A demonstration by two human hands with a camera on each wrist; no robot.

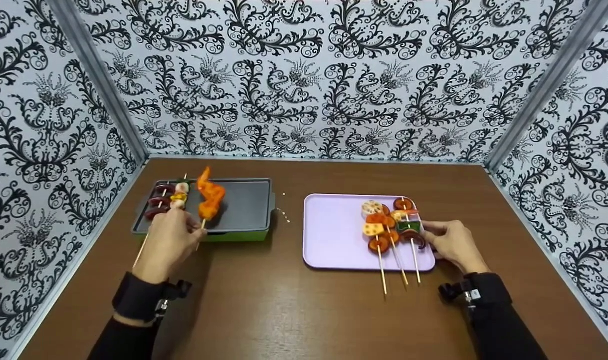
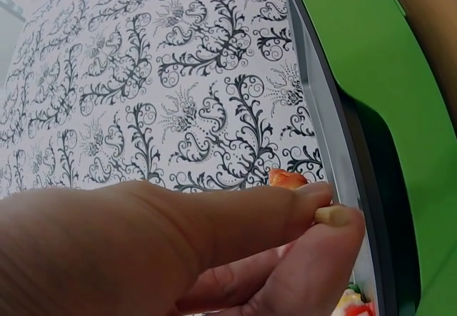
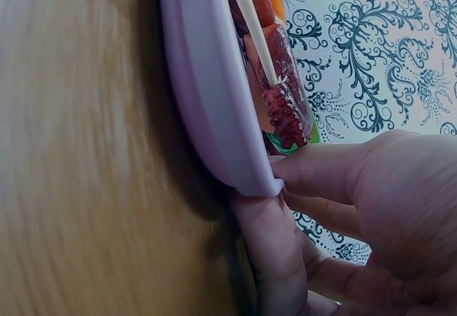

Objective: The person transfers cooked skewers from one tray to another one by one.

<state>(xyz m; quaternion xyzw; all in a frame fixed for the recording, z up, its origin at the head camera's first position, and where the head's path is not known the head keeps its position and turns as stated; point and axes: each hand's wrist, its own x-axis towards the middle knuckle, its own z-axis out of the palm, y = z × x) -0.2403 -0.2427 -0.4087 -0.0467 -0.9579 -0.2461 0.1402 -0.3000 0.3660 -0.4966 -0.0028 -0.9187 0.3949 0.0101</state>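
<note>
Between thumb and finger, my left hand point(image 1: 172, 241) pinches the stick of an orange chicken-wing skewer point(image 1: 211, 196), which overlaps the grill's plate in the head view. The left wrist view shows the stick's end point(image 2: 333, 215) poking out of the pinch. Under and beside that hand, the green toy grill point(image 1: 243, 235) has a grey plate carrying a dark red skewer point(image 1: 158, 201) and a mixed skewer point(image 1: 178, 194). My right hand point(image 1: 454, 245) grips the right rim of the lilac tray point(image 1: 329, 235), thumb above and fingers beneath. Three toy skewers point(image 1: 386, 227) lie on the tray's right half, sticks over its front edge.
Small pale crumbs point(image 1: 283, 215) lie on the brown table point(image 1: 283, 300) between grill and tray. Patterned panels point(image 1: 304, 90) enclose the table at the back and both sides.
</note>
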